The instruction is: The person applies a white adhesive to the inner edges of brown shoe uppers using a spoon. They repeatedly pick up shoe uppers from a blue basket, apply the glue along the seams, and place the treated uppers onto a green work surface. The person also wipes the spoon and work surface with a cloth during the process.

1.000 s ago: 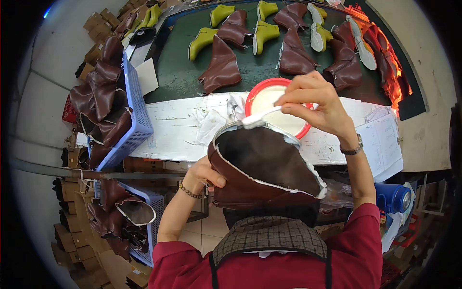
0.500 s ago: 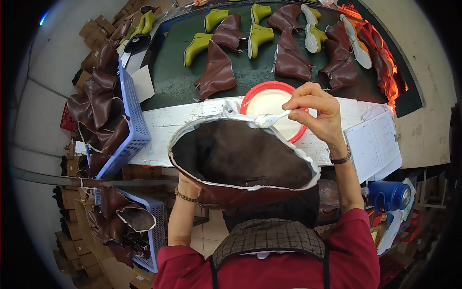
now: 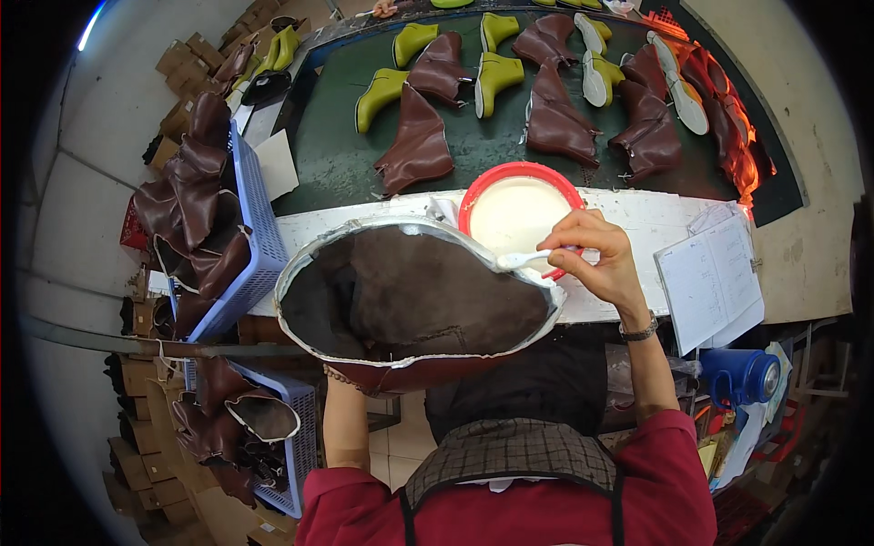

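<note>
A brown leather boot upper (image 3: 401, 375) hangs before me with its wide opening facing up, showing a dark lining and a white, glue-coated rim. My left forearm (image 3: 346, 423) reaches up under its left side; the hand supports it from behind, fingers hidden. My right hand (image 3: 596, 255) pinches a small white brush (image 3: 523, 261) between thumb and fingers. The brush head touches the inner rim at the upper's right side. Just behind, a red-rimmed bowl (image 3: 466, 214) of creamy white glue (image 3: 519, 214) rests on the white bench edge.
Brown uppers (image 3: 414, 136) and lime-green boots (image 3: 498, 82) stand on the dark green table (image 3: 337, 155). At left, two blue crates (image 3: 264, 214) hold more brown uppers. An open notebook (image 3: 715, 282) and a blue jug (image 3: 742, 373) are at right. Someone else's hand (image 3: 384, 8) shows at the far edge.
The boot upper has shifted left and tilted slightly. My right hand has moved the brush down and right along the rim, nearer the upper's right end.
</note>
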A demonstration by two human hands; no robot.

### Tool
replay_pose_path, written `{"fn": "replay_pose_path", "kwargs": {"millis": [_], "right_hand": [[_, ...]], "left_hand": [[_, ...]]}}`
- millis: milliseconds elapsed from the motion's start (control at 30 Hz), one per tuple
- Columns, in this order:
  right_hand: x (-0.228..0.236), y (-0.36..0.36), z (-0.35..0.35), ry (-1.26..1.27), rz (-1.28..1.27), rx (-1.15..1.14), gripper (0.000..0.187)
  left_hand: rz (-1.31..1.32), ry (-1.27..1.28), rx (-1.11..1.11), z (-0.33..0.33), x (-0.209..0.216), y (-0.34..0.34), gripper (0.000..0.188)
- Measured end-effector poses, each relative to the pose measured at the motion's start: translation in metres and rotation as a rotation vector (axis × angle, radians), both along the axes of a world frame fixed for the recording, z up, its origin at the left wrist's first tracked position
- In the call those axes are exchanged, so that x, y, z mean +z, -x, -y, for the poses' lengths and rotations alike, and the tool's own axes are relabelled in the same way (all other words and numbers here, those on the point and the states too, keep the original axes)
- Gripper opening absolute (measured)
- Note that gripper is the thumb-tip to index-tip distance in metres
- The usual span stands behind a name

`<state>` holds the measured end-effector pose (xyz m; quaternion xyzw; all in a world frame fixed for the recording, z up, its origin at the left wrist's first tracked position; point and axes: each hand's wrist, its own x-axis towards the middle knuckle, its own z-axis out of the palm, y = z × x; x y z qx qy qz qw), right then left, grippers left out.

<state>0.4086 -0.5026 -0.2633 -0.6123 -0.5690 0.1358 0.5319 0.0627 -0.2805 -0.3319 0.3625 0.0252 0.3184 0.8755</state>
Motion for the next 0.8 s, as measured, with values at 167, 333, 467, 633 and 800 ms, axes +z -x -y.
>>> {"fn": "replay_pose_path", "kwargs": {"millis": [167, 333, 467, 633, 800], "right_hand": [[-0.003, -0.005, 0.006, -0.008, -0.058, 0.022, 0.014], [0.016, 0.001, -0.015, -0.048, -0.103, 0.093, 0.015], [0.025, 0.001, -0.035, -0.128, -0.149, 0.090, 0.014], [-0.022, -0.045, -0.012, -0.002, -0.350, -0.314, 0.021], [-0.117, -0.074, 0.029, 0.193, -0.549, -0.484, 0.026]], "left_hand": [[0.013, 0.005, -0.014, -0.002, -0.001, -0.001, 0.096], [0.031, 0.019, -0.052, -0.002, -0.009, -0.007, 0.093], [0.073, 0.021, -0.075, -0.005, -0.012, -0.014, 0.090], [0.150, -0.014, -0.080, -0.030, -0.005, -0.017, 0.087], [0.049, 0.180, 0.283, -0.107, -0.002, -0.040, 0.076]]}}
